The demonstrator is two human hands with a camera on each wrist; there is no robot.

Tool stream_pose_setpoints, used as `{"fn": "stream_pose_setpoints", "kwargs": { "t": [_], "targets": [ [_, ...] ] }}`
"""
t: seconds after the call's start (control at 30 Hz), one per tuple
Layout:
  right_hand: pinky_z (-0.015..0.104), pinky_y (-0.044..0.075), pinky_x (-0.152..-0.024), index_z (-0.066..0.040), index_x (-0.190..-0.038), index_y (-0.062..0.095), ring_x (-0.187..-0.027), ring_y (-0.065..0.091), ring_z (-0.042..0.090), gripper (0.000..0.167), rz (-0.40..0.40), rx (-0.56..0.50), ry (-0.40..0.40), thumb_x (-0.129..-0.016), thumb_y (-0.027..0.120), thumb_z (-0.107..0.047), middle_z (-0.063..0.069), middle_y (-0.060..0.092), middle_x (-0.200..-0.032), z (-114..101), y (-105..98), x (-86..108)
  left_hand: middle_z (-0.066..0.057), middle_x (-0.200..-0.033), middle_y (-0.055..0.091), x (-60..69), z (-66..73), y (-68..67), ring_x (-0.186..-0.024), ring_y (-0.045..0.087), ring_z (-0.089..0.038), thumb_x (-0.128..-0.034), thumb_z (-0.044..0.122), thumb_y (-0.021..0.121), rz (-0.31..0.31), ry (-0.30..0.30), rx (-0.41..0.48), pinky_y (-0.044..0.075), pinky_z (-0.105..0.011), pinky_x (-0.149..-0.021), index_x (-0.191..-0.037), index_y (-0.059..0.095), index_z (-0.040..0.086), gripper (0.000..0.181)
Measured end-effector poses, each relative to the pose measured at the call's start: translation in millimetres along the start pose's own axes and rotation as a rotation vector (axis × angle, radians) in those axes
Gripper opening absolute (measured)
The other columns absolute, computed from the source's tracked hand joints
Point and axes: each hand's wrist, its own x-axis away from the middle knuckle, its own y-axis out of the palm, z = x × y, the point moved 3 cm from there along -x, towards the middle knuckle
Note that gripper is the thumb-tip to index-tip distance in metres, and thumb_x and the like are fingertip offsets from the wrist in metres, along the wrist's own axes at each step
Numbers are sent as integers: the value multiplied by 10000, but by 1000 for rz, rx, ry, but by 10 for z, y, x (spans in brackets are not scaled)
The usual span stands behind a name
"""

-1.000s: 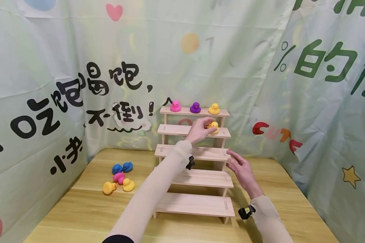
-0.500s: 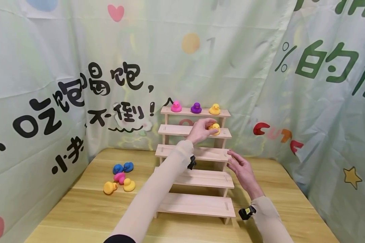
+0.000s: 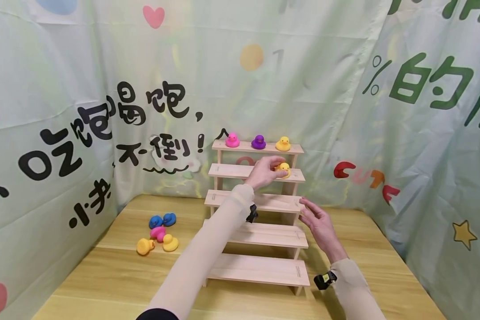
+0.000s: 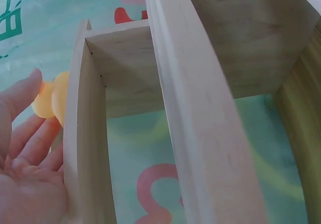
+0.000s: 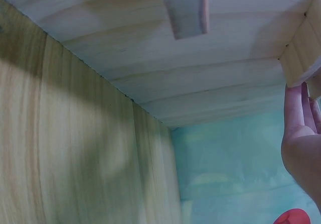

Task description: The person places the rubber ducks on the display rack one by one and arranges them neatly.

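My left hand (image 3: 264,172) pinches a yellow rubber duck (image 3: 285,169) between thumb and fingers, at the right end of the second shelf from the top of a tiered wooden stand (image 3: 248,171). The left wrist view shows the thumb against the duck (image 4: 46,97) and other fingers below it; the shelf edge hides part of the duck. On the right, my right hand (image 3: 319,224) has its fingertips at the right end of the third shelf, fingers fairly straight. Pink (image 3: 232,140), purple (image 3: 258,142) and yellow (image 3: 283,143) rubber ducks stand in a row on the top shelf.
Several more rubber ducks lie grouped on the wooden table (image 3: 116,275) left of the stand: blue (image 3: 156,222), pink (image 3: 158,234) and yellow (image 3: 170,242) ones. One yellow duck (image 3: 145,246) is tipped over. Printed cloth (image 3: 304,66) hangs behind and at both sides.
The head view has shifted very slightly. Both hands keep almost the same places on the stand, the left still with the yellow rubber duck.
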Motion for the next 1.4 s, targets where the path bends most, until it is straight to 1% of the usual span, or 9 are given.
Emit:
{"fn": "stream_pose_setpoints", "kwargs": {
  "t": [0.23,0.47,0.67,0.9,0.97,1.13,1.23,1.33,1.4],
  "targets": [
    [234,535,-916,17,-1396,499,-1163,562,-18,421,6,-23,-14,-1001,559,-118,-138,479,-1374,13,2,10,-77,-1343,624,36,-39,-32,-1236,594,-243,-884,246,745,28,30,39,499,-293,-998,-1335,585,63,513],
    [241,535,-919,-16,-1386,525,-1155,572,-13,389,6,-34,-16,-1007,543,-107,-161,501,-1353,11,1,30,-89,-1252,678,154,-63,-142,-1154,641,-213,-892,223,736,63,53,76,530,-297,-939,-1282,625,72,433],
    [233,533,-919,-7,-1392,514,-1165,561,-15,393,-2,-27,-17,-1012,532,-103,-162,503,-1356,18,-1,28,-69,-1169,713,279,-99,-322,-1063,669,-151,-907,184,716,77,78,73,535,-249,-900,-1187,680,103,294],
    [244,533,-923,0,-1390,514,-1171,559,-13,393,7,-39,-27,-1010,533,-100,-124,489,-1377,12,-11,10,-147,-1113,716,445,-154,-571,-977,685,-182,-919,117,688,76,118,128,582,-274,-799,-1127,696,27,226],
    [237,534,-917,1,-1391,512,-1175,555,-14,398,7,-42,-24,-1008,539,-104,-112,479,-1388,11,-8,6,-141,-1086,720,497,-184,-635,-943,688,-178,-916,116,692,88,121,135,586,-279,-784,-1115,701,16,222],
    [227,533,-913,10,-1398,499,-1189,546,-18,407,-2,-41,-16,-1009,537,-103,-105,461,-1406,14,-1,-3,-87,-1031,733,636,-283,-779,-877,677,-131,-901,147,714,120,103,111,558,-253,-777,-1089,720,30,221],
    [225,536,-909,20,-1399,492,-1179,553,-16,410,-4,-39,-18,-1009,535,-98,-112,472,-1393,13,-2,-4,-107,-1034,733,720,-332,-852,-872,676,-141,-899,147,716,102,78,135,546,-239,-771,-1086,720,34,219],
    [220,537,-904,31,-1405,479,-1177,556,-17,421,-9,-41,-24,-1008,537,-98,-126,497,-1373,8,-1,-4,-172,-1032,724,793,-374,-936,-848,672,-177,-900,143,715,73,47,182,544,-235,-727,-1079,716,34,210],
    [219,538,-902,34,-1406,477,-1178,557,-15,426,-12,-42,-28,-1006,542,-100,-130,508,-1365,5,2,-3,-181,-1014,721,844,-398,-999,-813,661,-177,-903,149,713,57,27,195,541,-236,-695,-1077,712,33,209]
  ]
}}
